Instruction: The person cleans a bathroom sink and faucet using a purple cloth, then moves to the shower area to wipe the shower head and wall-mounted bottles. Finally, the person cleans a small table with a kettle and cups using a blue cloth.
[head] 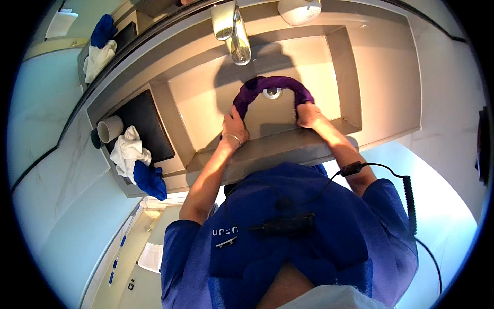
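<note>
A dark purple cloth (pixel 276 82), bunched into a long roll, arches over the rectangular sink basin (pixel 312 50). My left hand (pixel 234 125), with a thin bracelet at the wrist, holds one end near the basin's front left. The other end is gripped in my right hand (pixel 308 114), closed in a fist by the front right edge. Between the two ends, just inside the arch, shows the round metal drain (pixel 272 92). Beyond the cloth, the metal faucet (pixel 238 46) reaches over the basin; no water can be made out from it.
Left of the basin, a dark tray (pixel 148 123) lies on the counter with a pale cup (pixel 110 129), a white cloth (pixel 130 151) and a blue cloth (pixel 150 180) around it. A white rounded object (pixel 300 11) stands behind the basin. A mirror runs along the back.
</note>
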{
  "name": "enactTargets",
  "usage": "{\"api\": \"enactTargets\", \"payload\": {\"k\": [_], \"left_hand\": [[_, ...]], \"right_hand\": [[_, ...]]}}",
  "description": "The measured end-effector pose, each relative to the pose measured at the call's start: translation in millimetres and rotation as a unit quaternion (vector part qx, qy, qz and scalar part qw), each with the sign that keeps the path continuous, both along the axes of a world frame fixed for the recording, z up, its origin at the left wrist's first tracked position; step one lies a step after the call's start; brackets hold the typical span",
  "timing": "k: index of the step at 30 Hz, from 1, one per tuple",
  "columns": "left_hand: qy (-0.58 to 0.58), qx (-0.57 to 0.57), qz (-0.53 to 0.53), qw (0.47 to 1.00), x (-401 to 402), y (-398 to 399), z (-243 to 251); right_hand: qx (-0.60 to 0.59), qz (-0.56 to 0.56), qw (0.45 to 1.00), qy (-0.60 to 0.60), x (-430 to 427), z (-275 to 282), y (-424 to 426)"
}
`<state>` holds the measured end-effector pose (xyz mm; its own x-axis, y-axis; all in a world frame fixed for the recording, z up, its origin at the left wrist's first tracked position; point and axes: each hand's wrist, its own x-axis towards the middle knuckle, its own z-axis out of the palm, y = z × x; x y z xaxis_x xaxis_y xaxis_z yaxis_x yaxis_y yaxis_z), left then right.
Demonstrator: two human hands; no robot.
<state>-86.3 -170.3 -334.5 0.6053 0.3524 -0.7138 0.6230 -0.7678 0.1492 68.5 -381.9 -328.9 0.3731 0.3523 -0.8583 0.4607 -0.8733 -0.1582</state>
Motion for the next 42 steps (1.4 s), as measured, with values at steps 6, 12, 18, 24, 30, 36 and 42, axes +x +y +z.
{"api": "enactTargets", "payload": {"k": [6, 12, 18, 24, 30, 36, 42], "left_hand": [[0.007, -0.109, 0.031, 0.994, -10, -16, 8], [0.010, -0.192, -0.033, 0.981, 5, -41, 10], [0.013, -0.210, -0.075, 0.975, 34, -64, 2], [0.035, -0.211, -0.076, 0.974, 39, -67, 7], [0.042, -0.214, -0.078, 0.973, 39, -67, 4], [0.022, -0.192, -0.079, 0.978, 35, -77, -10], [0.027, -0.138, -0.115, 0.983, 44, -92, -12]], "right_hand": [[0.243, -0.124, 0.961, 0.051, -53, -29, 48], [0.297, -0.113, 0.932, -0.177, -17, -7, 57], [0.300, -0.060, 0.913, -0.269, -5, -24, 57], [0.309, -0.096, 0.903, -0.282, -5, -33, 59], [0.318, -0.138, 0.904, -0.252, -7, -32, 58], [0.287, -0.184, 0.926, -0.161, 12, -7, 67], [0.243, -0.076, 0.926, -0.279, 34, 1, 85]]}}
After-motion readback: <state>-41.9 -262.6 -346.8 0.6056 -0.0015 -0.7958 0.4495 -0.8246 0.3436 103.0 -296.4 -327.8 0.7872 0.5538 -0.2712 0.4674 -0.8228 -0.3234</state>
